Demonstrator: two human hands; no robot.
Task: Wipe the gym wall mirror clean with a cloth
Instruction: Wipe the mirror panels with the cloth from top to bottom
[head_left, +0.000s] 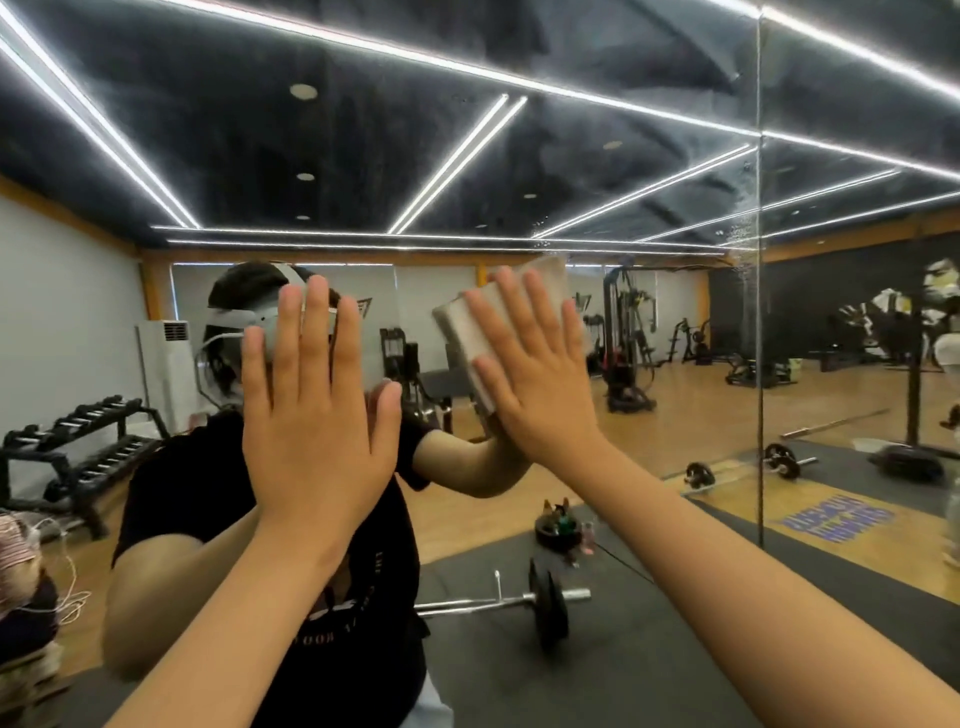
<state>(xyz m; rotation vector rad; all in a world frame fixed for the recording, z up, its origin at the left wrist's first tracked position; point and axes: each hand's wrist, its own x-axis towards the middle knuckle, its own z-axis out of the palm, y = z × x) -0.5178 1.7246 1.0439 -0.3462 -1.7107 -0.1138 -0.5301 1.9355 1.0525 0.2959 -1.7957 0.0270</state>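
- One dumbbell rack (88, 441) shows reflected at the far left, low in the glass.
- Two bare hands are raised at the mirror (649, 156), well apart from each other.
- The left hand (317, 415) is left of centre, palm toward the glass, all five fingers straight and spread, holding nothing. Its reflection peeks out just beside the thumb.
- One folded pale cloth (462, 338) lies flat against the glass right of centre, tilted, with its left edge and top corner showing past the fingers.
- The right hand (540, 379) presses the cloth to the mirror with a flat palm. Its fingers are straight and slightly fanned, not curled round it.
- One barbell (545, 597) is reflected low down, between the two forearms.
- Uncovered glass runs above the cloth to the top edge, and rightward to one vertical seam (759, 312), where the two mirror panels meet.
- Speckled marks (740, 244) sit near that seam, up and right of the cloth.
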